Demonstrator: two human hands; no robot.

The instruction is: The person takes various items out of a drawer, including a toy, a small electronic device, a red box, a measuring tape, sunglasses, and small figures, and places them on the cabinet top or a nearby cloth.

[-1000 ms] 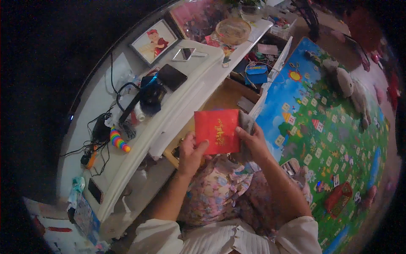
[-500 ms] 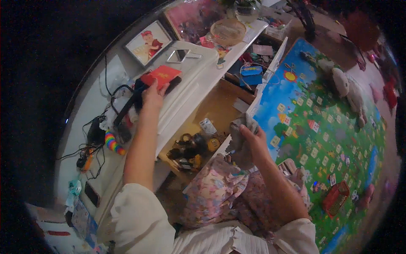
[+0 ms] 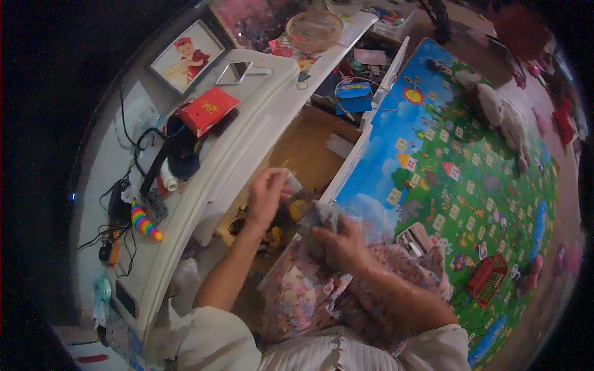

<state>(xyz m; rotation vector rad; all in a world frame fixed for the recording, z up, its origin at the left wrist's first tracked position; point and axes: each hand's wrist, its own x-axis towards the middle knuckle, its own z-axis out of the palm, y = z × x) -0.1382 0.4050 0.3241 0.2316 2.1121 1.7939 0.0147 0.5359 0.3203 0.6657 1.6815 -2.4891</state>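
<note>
My left hand [image 3: 267, 196] is over the pulled-out drawer [image 3: 301, 147], its fingers loosely bent and apart. Just beyond its fingertips shows a small whitish packet [image 3: 294, 181]; whether they touch it I cannot tell. A crumpled grey cloth [image 3: 327, 216] is bunched in my closed right hand [image 3: 342, 241], at the drawer's front edge above my lap. Black and yellow small items [image 3: 275, 232] lie in the drawer's near end, partly hidden by my left hand. A red envelope [image 3: 210, 110] rests on a black bag-like thing [image 3: 184, 156] on the white cabinet top.
The cabinet top [image 3: 266, 80] also bears a framed picture [image 3: 187, 57], a phone [image 3: 234, 72], a wicker basket [image 3: 314, 31], cables and a rainbow toy [image 3: 145, 224]. A second open drawer [image 3: 391, 65] holds a blue pouch [image 3: 354, 97]. Right of me lies a colourful play mat [image 3: 458, 185] with a red basket [image 3: 489, 278].
My left hand has let go of the red envelope and come down over the drawer. My right hand, with the grey cloth, has moved left and lower. The view has shifted slightly.
</note>
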